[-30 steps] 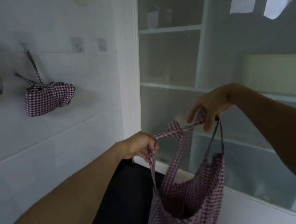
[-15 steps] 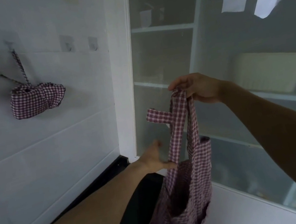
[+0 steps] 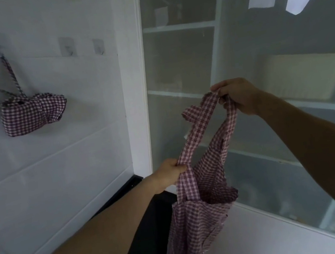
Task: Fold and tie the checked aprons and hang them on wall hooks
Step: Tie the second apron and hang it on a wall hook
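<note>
Two hands are engaged on one unfolded checked apron (image 3: 201,226), which hangs in mid-air in front of the glass-fronted cabinet (image 3: 262,69). The right hand (image 3: 238,96) is raised, and its grip is closed on the top of the neck strap (image 3: 213,107), so the apron's weight is carried from above and the cloth falls straight. The left hand (image 3: 169,173) is held lower, and its grip is pinched on the strap where it meets the bib; this is judged to steady the cloth and draw the strap taut ahead of folding. The apron's lower part runs out of view at the bottom edge.

One apron bundle (image 3: 31,112), already folded and tied, is hung by its strap from a hook on the tiled wall (image 3: 59,164), well apart from the held apron. Two free hooks (image 3: 82,46) are seen to its right, and it is judged that one is meant for the apron in hand. A dark counter (image 3: 140,228) is partly seen below the arms.

Behind the frosted panes, shelves are made out, and a pale boxlike object (image 3: 306,75) rests on one; other contents cannot be told.
</note>
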Action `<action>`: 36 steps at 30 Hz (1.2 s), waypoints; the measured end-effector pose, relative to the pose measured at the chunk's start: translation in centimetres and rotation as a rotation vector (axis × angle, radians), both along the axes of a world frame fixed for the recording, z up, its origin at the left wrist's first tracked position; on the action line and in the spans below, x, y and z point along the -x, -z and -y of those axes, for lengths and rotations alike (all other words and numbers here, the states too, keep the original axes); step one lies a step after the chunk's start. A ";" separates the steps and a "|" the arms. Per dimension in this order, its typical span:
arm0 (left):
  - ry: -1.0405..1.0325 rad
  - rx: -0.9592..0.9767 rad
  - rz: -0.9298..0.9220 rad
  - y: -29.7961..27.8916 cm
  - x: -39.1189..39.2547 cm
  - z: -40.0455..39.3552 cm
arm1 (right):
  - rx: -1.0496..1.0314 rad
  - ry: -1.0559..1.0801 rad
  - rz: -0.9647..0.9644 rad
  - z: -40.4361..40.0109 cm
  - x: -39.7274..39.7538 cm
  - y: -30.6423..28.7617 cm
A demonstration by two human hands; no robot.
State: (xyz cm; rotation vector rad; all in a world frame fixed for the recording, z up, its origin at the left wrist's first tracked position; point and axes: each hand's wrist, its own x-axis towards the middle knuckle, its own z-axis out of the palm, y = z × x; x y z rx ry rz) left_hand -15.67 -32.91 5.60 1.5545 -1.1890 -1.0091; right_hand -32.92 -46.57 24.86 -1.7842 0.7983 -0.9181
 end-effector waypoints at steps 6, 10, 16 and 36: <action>-0.080 -0.025 -0.217 -1.5 -0.4 -0.8 | 0.244 -0.030 -0.823 2.3 -0.6 3.9; -0.089 -0.021 -0.203 -2.6 -0.1 -1.0 | 0.448 -0.265 -1.209 -2.0 -2.9 5.6; -0.110 0.049 -0.261 -4.0 -0.3 -1.7 | 0.425 -0.725 -1.063 -5.1 -6.4 8.2; -0.210 0.286 0.068 -1.7 -4.3 -6.3 | 0.254 -0.489 -0.446 -4.4 -8.0 6.3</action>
